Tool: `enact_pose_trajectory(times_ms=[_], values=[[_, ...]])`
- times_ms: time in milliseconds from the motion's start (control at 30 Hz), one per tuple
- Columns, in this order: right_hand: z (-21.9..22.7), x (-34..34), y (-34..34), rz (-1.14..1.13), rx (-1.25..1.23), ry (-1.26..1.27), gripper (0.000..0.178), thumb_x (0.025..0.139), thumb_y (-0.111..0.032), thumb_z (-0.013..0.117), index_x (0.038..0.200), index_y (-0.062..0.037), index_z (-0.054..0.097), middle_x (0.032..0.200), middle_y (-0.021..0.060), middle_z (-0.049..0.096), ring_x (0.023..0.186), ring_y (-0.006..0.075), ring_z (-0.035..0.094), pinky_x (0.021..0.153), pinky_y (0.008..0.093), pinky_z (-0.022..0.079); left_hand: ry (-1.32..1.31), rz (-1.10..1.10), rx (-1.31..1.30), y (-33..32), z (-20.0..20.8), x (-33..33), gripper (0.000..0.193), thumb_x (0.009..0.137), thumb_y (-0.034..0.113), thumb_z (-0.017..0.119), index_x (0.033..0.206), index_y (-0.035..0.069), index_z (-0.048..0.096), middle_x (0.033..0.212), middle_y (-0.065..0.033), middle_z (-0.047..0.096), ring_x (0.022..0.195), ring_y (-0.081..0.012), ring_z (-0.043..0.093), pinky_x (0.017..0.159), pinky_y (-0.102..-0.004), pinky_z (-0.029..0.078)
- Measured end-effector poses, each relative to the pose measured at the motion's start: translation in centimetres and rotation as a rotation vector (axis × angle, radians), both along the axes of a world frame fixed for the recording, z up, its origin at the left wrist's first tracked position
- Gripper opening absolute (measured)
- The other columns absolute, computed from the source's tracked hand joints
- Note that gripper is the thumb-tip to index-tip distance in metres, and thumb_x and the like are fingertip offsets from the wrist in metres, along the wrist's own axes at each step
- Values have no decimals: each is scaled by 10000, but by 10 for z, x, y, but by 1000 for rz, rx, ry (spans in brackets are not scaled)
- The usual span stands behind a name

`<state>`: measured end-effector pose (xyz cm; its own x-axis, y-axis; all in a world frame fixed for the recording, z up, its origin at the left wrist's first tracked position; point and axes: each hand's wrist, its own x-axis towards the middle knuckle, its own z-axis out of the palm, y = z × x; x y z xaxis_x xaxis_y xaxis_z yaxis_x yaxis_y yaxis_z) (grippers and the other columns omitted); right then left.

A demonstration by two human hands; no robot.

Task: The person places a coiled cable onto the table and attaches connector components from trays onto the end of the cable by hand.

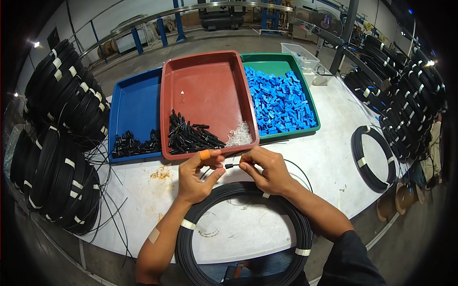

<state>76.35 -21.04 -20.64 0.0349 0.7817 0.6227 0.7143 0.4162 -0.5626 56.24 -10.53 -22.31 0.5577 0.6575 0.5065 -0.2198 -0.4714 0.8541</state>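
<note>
My right hand pinches a thin black cable close to its end. A small black connector sits on that end, pointing left. My left hand, orange tape round one finger, is curled with thumb and fingertips together just left of the connector. Whatever those fingertips hold, if anything, is too small to make out. Below both hands lies a large coil of black cable, bound with white bands, reaching over the near table edge. Its loose end curves up behind my right hand.
A red tray holds black tubular parts and small clear pieces. Flanking it are a blue tray with black parts and a green tray of blue clips. Cable coils crowd the left; another coil lies right.
</note>
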Motion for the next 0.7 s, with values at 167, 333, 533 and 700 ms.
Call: enact_pose_trajectory(times_ms=[167, 333, 533, 700], values=[[2, -1, 0, 3, -8, -90, 101, 907, -124, 724, 921, -52, 655, 845, 88, 663, 715, 267, 686, 612, 374, 518, 41, 8, 48, 0, -2, -1, 386, 818, -69, 775, 1171, -17, 628, 952, -98, 736, 947, -155, 718, 921, -303, 533], [5, -3, -2, -3, -32, -148, 96, 916, -132, 705, 930, -60, 643, 859, 86, 655, 729, 286, 680, 613, 395, 514, 40, 67, 258, 3, 2, -3, 329, 801, -34, 767, 1112, -18, 663, 930, -112, 773, 896, -171, 757, 834, -280, 577], [5, -6, 1, 31, -29, -129, 92, 908, -132, 706, 947, -70, 651, 911, 80, 680, 755, 295, 687, 613, 396, 517, 64, 91, 284, 1, 0, -2, 369, 775, -64, 789, 1108, -18, 638, 918, -102, 747, 879, -165, 752, 825, -273, 572], [3, -3, 2, 157, -6, -130, 166, 853, -76, 747, 1002, -68, 674, 942, 101, 705, 757, 303, 694, 612, 392, 527, 95, 75, 295, -4, 9, -1, 374, 744, -36, 832, 1059, -21, 631, 897, -99, 759, 861, -175, 771, 797, -262, 581]])
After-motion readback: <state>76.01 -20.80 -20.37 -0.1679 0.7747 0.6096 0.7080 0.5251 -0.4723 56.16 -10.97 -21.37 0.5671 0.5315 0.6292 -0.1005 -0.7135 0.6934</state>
